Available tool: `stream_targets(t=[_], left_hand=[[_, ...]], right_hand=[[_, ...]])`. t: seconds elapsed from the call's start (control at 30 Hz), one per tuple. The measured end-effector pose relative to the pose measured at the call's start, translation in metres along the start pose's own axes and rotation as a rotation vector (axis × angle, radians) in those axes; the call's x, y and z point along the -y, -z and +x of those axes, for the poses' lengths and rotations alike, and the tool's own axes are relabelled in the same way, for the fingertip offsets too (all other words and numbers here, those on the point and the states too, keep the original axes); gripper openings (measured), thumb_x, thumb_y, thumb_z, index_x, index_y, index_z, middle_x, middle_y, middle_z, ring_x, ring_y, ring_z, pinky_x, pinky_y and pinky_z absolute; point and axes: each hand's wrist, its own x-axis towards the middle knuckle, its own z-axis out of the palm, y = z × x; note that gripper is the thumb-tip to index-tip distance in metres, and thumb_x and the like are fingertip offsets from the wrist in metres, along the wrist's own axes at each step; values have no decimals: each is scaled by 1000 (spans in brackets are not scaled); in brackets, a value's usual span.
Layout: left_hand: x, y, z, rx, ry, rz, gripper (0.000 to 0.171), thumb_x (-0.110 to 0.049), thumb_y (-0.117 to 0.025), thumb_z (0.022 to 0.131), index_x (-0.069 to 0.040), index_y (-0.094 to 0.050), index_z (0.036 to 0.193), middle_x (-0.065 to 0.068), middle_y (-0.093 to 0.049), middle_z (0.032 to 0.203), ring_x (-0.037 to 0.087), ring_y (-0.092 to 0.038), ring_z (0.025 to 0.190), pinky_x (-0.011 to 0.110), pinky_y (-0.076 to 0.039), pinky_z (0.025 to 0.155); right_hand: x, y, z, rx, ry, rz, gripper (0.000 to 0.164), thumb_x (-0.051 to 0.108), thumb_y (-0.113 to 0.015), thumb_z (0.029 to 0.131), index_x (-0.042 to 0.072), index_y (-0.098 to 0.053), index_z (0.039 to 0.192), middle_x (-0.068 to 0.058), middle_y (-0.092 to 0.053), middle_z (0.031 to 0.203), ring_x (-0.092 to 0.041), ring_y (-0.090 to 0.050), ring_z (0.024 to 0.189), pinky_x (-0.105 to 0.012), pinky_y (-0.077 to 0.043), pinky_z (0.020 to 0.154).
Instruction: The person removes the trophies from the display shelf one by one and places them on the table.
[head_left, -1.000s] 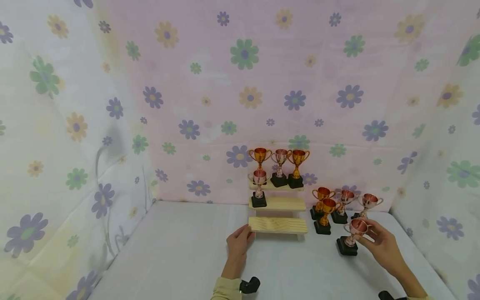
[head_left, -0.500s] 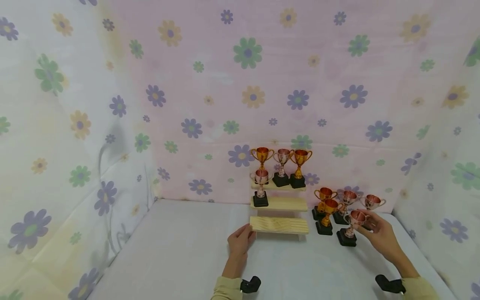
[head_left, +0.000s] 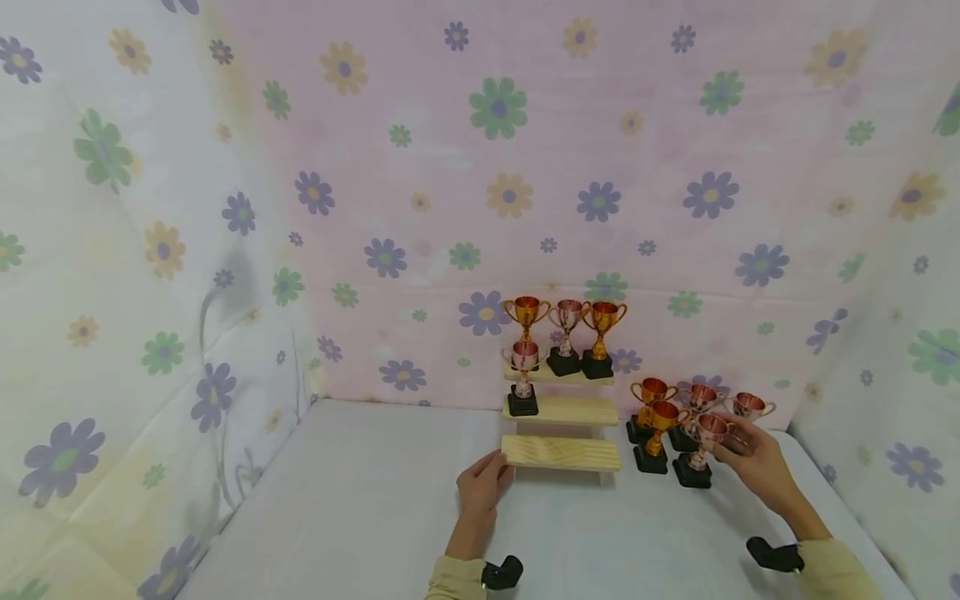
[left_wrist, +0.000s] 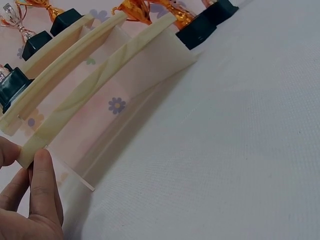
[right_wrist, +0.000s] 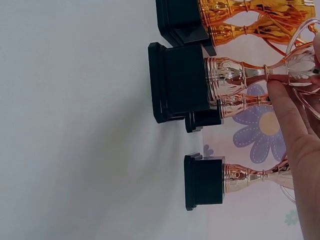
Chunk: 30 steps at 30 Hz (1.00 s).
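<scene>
Pinching the copper-pink trophy (head_left: 702,450), the fingers of the right hand (head_left: 757,467) are clamped about its upper part, one fingertip against the narrow stem under the cup; the right-wrist view cuts off the rest of the hand. That waist probably offers a surer hold than the smooth bowl, and leaves the heavy-looking black base hanging upright below the fingers. Whether that base touches the table (head_left: 375,483), I cannot tell.

Left of these fingertips stand a front gold trophy (head_left: 662,419) and, behind it, a rear gold trophy (head_left: 654,390); just beyond them are a back pink trophy (head_left: 702,398) and an end pink trophy (head_left: 750,406). So tight a group likely explains a grip high up, clear of the neighbouring bases.

The left hand (head_left: 478,492) has thumb and fingers clamped on the near left corner of the front board (head_left: 561,452), presumably to keep the light stepped stand from sliding. Beyond those fingers, a lone pink trophy (head_left: 523,379) stands at the left end of the middle board (head_left: 573,408), and three trophies (head_left: 567,317) share the top board (head_left: 558,377), perhaps spaced to fill its width
</scene>
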Motion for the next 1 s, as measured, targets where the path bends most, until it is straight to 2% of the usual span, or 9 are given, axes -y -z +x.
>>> stream_targets(t=[0.13,0.2,0.27,0.4,0.53,0.77,0.87,1.0], left_hand=[[2,0,0,-3,9,8,36,-4,-68,95,16,-62,124,24,-68,113,16,-70,90,30,-63,85],[2,0,1,-8,17,15,36,-5,-68,95,15,-62,125,24,-68,115,17,-70,91,30,-62,86],[3,0,1,-6,15,18,36,-5,-68,95,15,-62,125,25,-68,116,17,-70,92,31,-63,86],[3,1,3,-4,16,14,36,-6,-68,95,14,-62,125,25,-68,115,17,-70,91,30,-63,84],[3,1,4,-1,10,14,37,-6,-68,95,15,-62,125,25,-68,115,17,-70,91,29,-63,83],[3,2,5,-8,17,36,36,-7,-67,96,13,-62,125,26,-67,118,17,-70,92,29,-63,84],[3,1,4,-10,22,44,36,-9,-68,96,12,-63,125,25,-67,118,16,-70,92,28,-63,84],[3,2,3,-1,23,32,37,-8,-69,96,13,-62,125,26,-67,118,17,-70,93,29,-62,85]], right_hand=[[0,1,2,6,-37,-33,61,23,-71,97,-7,-45,144,-9,-62,121,13,-59,93,-14,-58,73],[0,1,3,14,-65,-43,62,26,-71,98,-7,-45,143,-21,-61,126,13,-58,93,-16,-59,75],[0,1,3,21,-90,-46,62,27,-71,98,-7,-45,142,-29,-58,130,15,-56,93,-19,-61,77],[0,0,5,29,-117,-39,63,29,-70,98,-7,-45,141,-31,-57,133,17,-52,94,-20,-61,80],[-1,-1,5,25,-118,-23,62,29,-71,98,-8,-45,140,-30,-58,131,17,-52,92,-15,-57,78],[-6,-4,2,-8,-109,-7,65,28,-73,96,-8,-44,142,-17,-64,123,12,-59,92,-13,-56,74],[-10,-8,0,-33,-109,-15,66,29,-74,95,-8,-45,142,-23,-65,124,14,-58,92,-11,-55,74],[-15,-15,-5,-58,-101,-52,58,27,-74,95,-6,-50,137,-32,-62,129,19,-52,91,-10,-55,74]])
